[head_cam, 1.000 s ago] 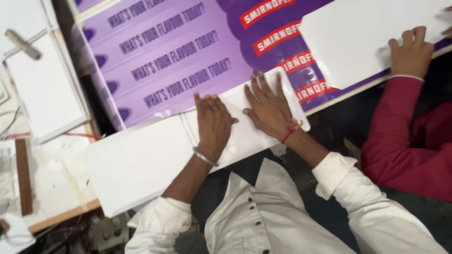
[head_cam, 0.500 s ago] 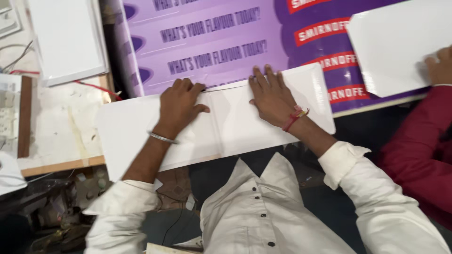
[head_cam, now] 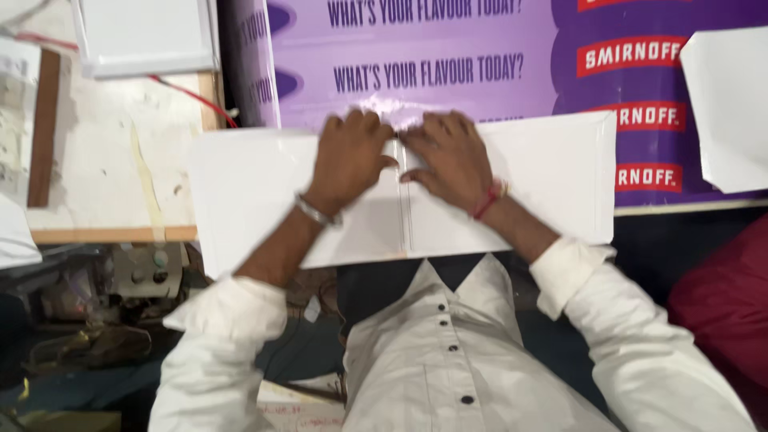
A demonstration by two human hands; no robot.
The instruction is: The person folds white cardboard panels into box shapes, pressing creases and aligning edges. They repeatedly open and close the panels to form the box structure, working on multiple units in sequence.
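The wide white board (head_cam: 544,180) lay mid-frame, its near edge overhanging the purple table (head_cam: 448,72); a crease ran down its centre. The left hand (head_cam: 348,160) and right hand (head_cam: 452,156) pressed flat, close together, gripping nothing. Bare board stretched either side.

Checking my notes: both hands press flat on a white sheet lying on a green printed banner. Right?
Not quite. The head view shows the left hand and right hand flat on the white sheet, but the banner under it is purple, not green.
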